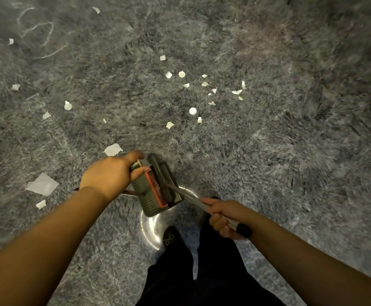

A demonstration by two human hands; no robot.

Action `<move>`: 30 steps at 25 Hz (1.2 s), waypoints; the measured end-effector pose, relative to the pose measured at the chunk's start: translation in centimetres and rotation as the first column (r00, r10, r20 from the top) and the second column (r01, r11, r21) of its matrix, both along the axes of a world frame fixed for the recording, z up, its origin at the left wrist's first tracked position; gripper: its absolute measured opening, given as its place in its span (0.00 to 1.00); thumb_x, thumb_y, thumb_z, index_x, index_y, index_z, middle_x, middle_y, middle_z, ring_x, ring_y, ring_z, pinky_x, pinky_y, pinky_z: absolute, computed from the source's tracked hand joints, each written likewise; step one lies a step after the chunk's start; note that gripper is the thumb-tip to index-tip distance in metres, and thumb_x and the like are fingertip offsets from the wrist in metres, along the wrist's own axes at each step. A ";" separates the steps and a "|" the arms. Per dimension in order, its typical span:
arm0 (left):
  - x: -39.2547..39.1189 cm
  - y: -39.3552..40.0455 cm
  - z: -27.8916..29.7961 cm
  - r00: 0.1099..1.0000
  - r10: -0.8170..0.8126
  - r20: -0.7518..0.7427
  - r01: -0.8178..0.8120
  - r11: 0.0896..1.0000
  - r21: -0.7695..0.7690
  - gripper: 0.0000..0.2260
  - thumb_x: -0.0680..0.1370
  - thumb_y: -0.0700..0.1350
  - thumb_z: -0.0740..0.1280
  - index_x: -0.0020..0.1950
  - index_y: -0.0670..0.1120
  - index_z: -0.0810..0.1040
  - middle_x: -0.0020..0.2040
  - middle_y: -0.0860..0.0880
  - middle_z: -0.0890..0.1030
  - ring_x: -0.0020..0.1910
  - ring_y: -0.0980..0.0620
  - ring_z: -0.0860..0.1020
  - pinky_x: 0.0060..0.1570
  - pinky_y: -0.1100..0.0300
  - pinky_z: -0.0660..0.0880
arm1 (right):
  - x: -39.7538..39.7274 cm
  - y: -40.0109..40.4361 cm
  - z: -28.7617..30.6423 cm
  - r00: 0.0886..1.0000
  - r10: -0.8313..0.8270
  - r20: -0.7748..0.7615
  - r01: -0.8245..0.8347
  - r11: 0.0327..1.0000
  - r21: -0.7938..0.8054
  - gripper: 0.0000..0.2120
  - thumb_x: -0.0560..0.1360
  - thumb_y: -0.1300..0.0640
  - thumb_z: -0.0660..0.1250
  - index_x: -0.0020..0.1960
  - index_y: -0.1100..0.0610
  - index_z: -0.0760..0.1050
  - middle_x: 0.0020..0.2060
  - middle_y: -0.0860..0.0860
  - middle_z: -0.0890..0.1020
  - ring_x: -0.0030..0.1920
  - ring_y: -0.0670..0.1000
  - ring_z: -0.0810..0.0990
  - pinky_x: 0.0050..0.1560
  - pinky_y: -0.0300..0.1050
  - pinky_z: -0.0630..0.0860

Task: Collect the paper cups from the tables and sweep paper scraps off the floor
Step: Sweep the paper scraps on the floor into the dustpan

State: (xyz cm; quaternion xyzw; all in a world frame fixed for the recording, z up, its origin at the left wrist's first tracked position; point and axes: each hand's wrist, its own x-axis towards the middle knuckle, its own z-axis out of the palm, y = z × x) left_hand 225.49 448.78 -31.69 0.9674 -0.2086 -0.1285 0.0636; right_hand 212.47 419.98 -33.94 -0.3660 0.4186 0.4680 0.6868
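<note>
Two legs in black trousers stand at the bottom edge, with one dark shoe (170, 237) showing a small bow. Just ahead of it, two hands work apart from each other. The right hand (223, 218) is curled round a broom handle (193, 200) near its black end cap. The left hand (113, 173) grips the top of a dark dustpan (150, 196), thumb pressed against it. The pan has one red comb strip (157, 187) along its edge, and the dark broom head (158, 166) sits against the pan beside that strip. A bright curved glint lies on the floor (290, 151) beneath the pan.

White paper scraps (193, 110) lie scattered on the grey mottled floor. One large scrap (42, 184) and one torn piece (113, 149) sit near the left hand. Further out, roughly fifteen small bits cluster ahead, right of centre. About ten more are strewn along the left side, the farthest (96, 10) near the top edge
</note>
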 end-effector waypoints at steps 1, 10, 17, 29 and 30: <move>-0.1 0.1 0.1 1.000 0.000 -0.007 0.000 1.000 -0.006 0.26 0.73 0.71 0.48 0.64 0.62 0.68 0.37 0.54 0.75 0.33 0.49 0.72 0.27 0.62 0.61 | -0.1 -0.2 0.4 1.000 0.010 0.003 -0.010 1.000 0.006 0.17 0.82 0.63 0.52 0.64 0.47 0.68 0.24 0.49 0.66 0.18 0.43 0.66 0.18 0.31 0.63; -1.5 1.1 0.5 0.985 0.172 -0.031 -0.173 0.985 -0.021 0.23 0.75 0.70 0.51 0.66 0.62 0.66 0.48 0.45 0.82 0.44 0.39 0.80 0.34 0.55 0.68 | 0.2 -2.3 2.2 0.997 -0.037 0.072 0.048 0.984 -0.169 0.24 0.81 0.64 0.52 0.72 0.45 0.63 0.24 0.50 0.67 0.18 0.44 0.66 0.19 0.31 0.62; 2.9 0.4 1.1 0.951 0.309 -0.007 -0.309 0.948 -0.083 0.25 0.73 0.70 0.48 0.64 0.60 0.67 0.38 0.46 0.78 0.33 0.47 0.69 0.28 0.58 0.64 | 6.1 -5.5 3.4 0.982 -0.121 0.145 0.151 0.964 -0.218 0.23 0.82 0.64 0.52 0.74 0.48 0.61 0.22 0.50 0.67 0.17 0.45 0.66 0.17 0.32 0.62; 21.3 -7.1 0.6 0.927 0.371 -0.052 -0.373 0.928 -0.023 0.25 0.73 0.70 0.51 0.66 0.61 0.68 0.48 0.46 0.82 0.41 0.44 0.78 0.33 0.57 0.68 | 28.1 -17.7 2.5 0.993 0.029 0.117 0.005 0.959 -0.283 0.24 0.82 0.65 0.51 0.76 0.50 0.58 0.20 0.51 0.68 0.16 0.45 0.66 0.18 0.32 0.62; 22.4 -7.8 0.4 0.931 0.362 -0.051 -0.363 0.932 -0.013 0.27 0.72 0.72 0.50 0.66 0.62 0.68 0.49 0.47 0.82 0.44 0.43 0.79 0.34 0.57 0.68 | 29.9 -18.6 2.2 0.992 0.056 0.115 -0.021 0.956 -0.292 0.25 0.82 0.65 0.52 0.76 0.50 0.57 0.20 0.51 0.68 0.16 0.45 0.66 0.18 0.32 0.62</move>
